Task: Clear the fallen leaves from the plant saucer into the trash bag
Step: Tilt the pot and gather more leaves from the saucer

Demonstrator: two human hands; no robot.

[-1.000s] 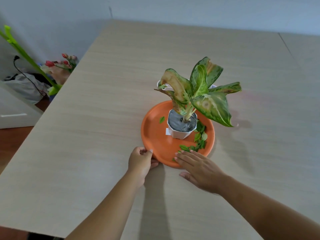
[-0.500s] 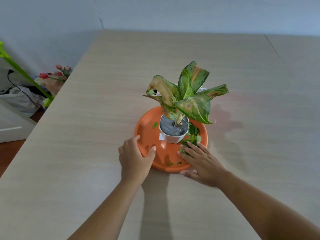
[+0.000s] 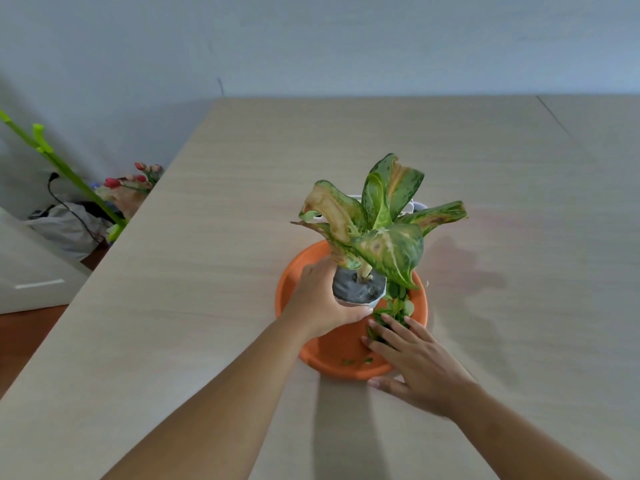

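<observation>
An orange plant saucer (image 3: 330,355) sits on the light wooden table (image 3: 207,271). In it stands a small white pot (image 3: 360,297) holding a plant with broad green and yellow leaves (image 3: 377,230). Small fallen green leaves (image 3: 396,311) lie in a pile on the saucer's right side, and a few scraps (image 3: 356,361) near its front. My left hand (image 3: 320,299) is wrapped around the pot's left side. My right hand (image 3: 412,362) lies flat with fingers spread over the front right rim, fingertips on the leaf pile. No trash bag is identifiable.
Beyond the table's left edge, on the floor, are a crumpled grey-white bag (image 3: 65,226) with a black cable, a bunch of red tulips (image 3: 135,183) and a long green stem (image 3: 65,171). A white cabinet (image 3: 31,278) stands at the left.
My left hand has moved from the saucer's front rim up to the pot and closed around it. My right hand has slid forward onto the leaf pile. The view has shifted closer.
</observation>
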